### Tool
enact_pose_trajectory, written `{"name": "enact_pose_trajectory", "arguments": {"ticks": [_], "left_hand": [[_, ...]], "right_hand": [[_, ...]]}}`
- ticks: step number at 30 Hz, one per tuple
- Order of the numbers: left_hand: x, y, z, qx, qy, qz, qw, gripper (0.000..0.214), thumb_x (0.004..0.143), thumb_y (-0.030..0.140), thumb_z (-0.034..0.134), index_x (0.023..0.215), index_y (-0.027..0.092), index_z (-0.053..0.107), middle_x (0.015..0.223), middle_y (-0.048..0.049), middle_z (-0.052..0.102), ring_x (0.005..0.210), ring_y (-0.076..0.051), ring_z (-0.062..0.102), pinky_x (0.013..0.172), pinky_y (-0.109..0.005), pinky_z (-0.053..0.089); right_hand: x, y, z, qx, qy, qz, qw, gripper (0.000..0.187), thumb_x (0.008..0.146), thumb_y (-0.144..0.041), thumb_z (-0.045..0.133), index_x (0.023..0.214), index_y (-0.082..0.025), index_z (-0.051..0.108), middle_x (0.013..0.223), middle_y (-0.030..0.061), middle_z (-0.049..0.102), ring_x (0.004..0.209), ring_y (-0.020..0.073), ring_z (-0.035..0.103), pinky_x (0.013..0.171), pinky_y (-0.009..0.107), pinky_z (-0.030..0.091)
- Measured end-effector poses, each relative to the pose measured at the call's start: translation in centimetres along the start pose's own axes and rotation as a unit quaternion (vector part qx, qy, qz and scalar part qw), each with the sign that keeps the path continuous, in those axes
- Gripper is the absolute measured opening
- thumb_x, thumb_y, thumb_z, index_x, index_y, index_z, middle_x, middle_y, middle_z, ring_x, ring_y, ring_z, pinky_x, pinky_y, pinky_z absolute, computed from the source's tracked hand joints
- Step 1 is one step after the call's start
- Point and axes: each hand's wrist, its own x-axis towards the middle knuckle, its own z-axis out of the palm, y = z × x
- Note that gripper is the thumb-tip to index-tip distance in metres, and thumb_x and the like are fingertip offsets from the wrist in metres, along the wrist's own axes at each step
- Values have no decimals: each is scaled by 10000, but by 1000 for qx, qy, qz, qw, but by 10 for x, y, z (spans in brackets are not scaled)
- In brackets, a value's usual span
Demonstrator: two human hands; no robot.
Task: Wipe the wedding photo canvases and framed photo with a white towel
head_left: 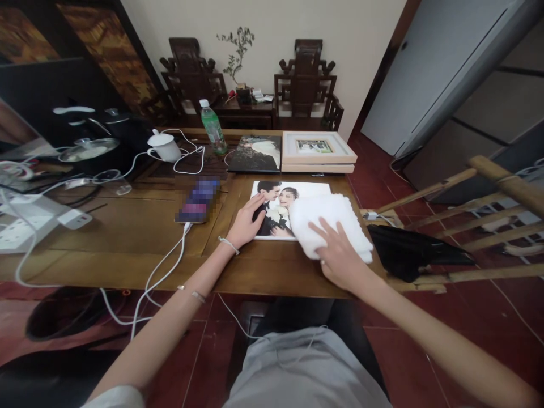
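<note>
A wedding photo print (pixel 278 198) lies flat on the wooden table (pixel 140 226) in front of me. My left hand (pixel 246 222) rests on the print's near left corner with fingers stretched flat, holding it down. A folded white cloth (pixel 329 224) covers the print's right part. My right hand (pixel 338 255) presses on the cloth's near edge, fingers spread over it.
A dark photo album (pixel 257 154) and a stack of white picture frames (pixel 317 152) lie further back. A phone (pixel 199 199) on a white cable, a green bottle (pixel 213 129), a white kettle (pixel 165 147) and power strips sit left. A black bag (pixel 408 249) hangs off the right edge by a bamboo rack.
</note>
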Motion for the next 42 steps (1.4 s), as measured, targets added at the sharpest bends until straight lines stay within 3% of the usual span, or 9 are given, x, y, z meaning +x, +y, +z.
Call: {"name": "enact_pose_trajectory", "arguments": {"ticks": [3, 6, 12, 19, 22, 26, 34, 38, 42], "left_hand": [[0, -1, 1, -2, 1, 4, 1000, 470, 924, 303, 448, 1319, 71, 556, 1442, -156, 482, 1372, -232, 419, 1177, -407, 289], [0, -2, 1, -4, 2, 6, 1000, 463, 925, 302, 451, 1319, 83, 557, 1447, -150, 477, 1374, -232, 417, 1176, -416, 289], [0, -3, -1, -9, 0, 4, 1000, 445, 921, 311, 467, 1309, 120, 570, 1446, -127, 484, 1371, -226, 421, 1175, -426, 292], [0, -3, -2, -2, -9, -4, 1000, 440, 924, 318, 462, 1312, 142, 571, 1445, -117, 489, 1366, -231, 429, 1164, -439, 313], [0, -2, -2, -2, -8, -2, 1000, 439, 923, 310, 462, 1322, 157, 563, 1451, -102, 484, 1373, -226, 419, 1171, -443, 298], [0, -1, -1, -4, -4, 0, 1000, 454, 921, 310, 459, 1329, 134, 553, 1458, -117, 473, 1378, -225, 410, 1176, -434, 287], [0, 1, -1, 3, -3, -7, 1000, 442, 916, 302, 459, 1320, 153, 559, 1455, -103, 480, 1374, -226, 418, 1173, -443, 289], [0, 0, -1, -1, -4, -6, 1000, 442, 915, 302, 465, 1320, 152, 559, 1454, -106, 480, 1376, -227, 413, 1177, -439, 281], [0, 0, -2, -7, -3, -4, 1000, 436, 916, 304, 470, 1318, 165, 562, 1454, -100, 483, 1372, -234, 420, 1174, -449, 287]], "right_hand": [[-20, -16, -1, 5, 16, -26, 1000, 310, 649, 3, 508, 791, -140, 745, 1475, 175, 435, 1388, 440, 293, 1083, 694, 239], [-14, -17, -3, 4, 0, -24, 1000, 318, 658, -5, 511, 817, -143, 749, 1467, 173, 447, 1379, 442, 311, 1074, 699, 250], [54, 23, -3, -9, -45, 39, 998, 380, 742, -38, 463, 1015, -132, 711, 1476, 157, 441, 1406, 377, 287, 1095, 640, 241], [112, 73, -1, -45, -6, 101, 994, 406, 776, -35, 392, 1081, -83, 656, 1187, 207, 636, 1221, 298, 515, 1035, 481, 344], [107, 70, 0, -49, -18, 84, 995, 438, 765, -28, 398, 1121, -84, 648, 1337, 212, 552, 1315, 328, 422, 1068, 551, 294], [72, 41, 3, -61, -51, 53, 995, 415, 779, -43, 438, 1106, -116, 683, 1525, 170, 358, 1418, 402, 232, 1078, 659, 226], [-5, -22, 4, -74, 2, -40, 996, 157, 806, -102, 578, 802, -128, 733, 1478, 233, 403, 1368, 479, 302, 1029, 697, 303], [-1, -16, 3, -47, -2, -50, 998, 201, 816, -33, 534, 796, -105, 720, 1495, 247, 368, 1388, 448, 285, 1069, 660, 290], [30, 13, -1, -4, -33, -17, 999, 367, 776, 74, 419, 924, -96, 708, 1544, 209, 298, 1430, 385, 219, 1119, 604, 251]]}}
